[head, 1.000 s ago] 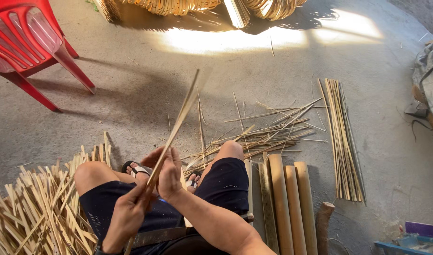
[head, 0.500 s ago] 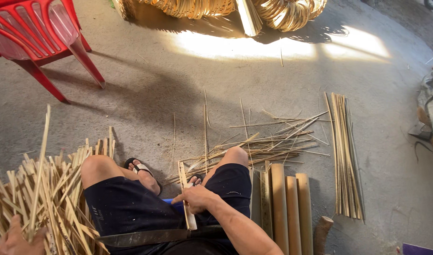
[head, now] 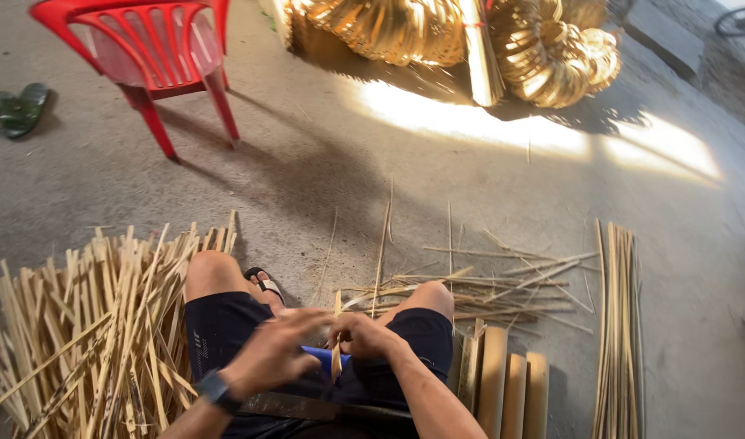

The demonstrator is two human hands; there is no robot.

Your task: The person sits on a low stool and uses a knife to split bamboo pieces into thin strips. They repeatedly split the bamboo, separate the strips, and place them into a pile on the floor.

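Hands met over our lap: right hand [head: 364, 335] pinched a short bamboo strip [head: 336, 358] upright between the knees, left hand [head: 271, 354] blurred, fingers spread, touching a blue-handled tool [head: 323, 358] beside it. Split bamboo pile [head: 88, 325] lay at our left, flat slats [head: 502, 382] and a strip bundle [head: 620, 325] at right, red chair [head: 157, 49] beyond.

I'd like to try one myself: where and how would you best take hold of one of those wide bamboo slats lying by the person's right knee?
Probably by the near end of the outermost wide bamboo slat, coming from its open right side. The slats lie flat, side by side, lengthwise toward the person, so only the outer edge is free; fingers could curl under that edge. The right hand is nearest.
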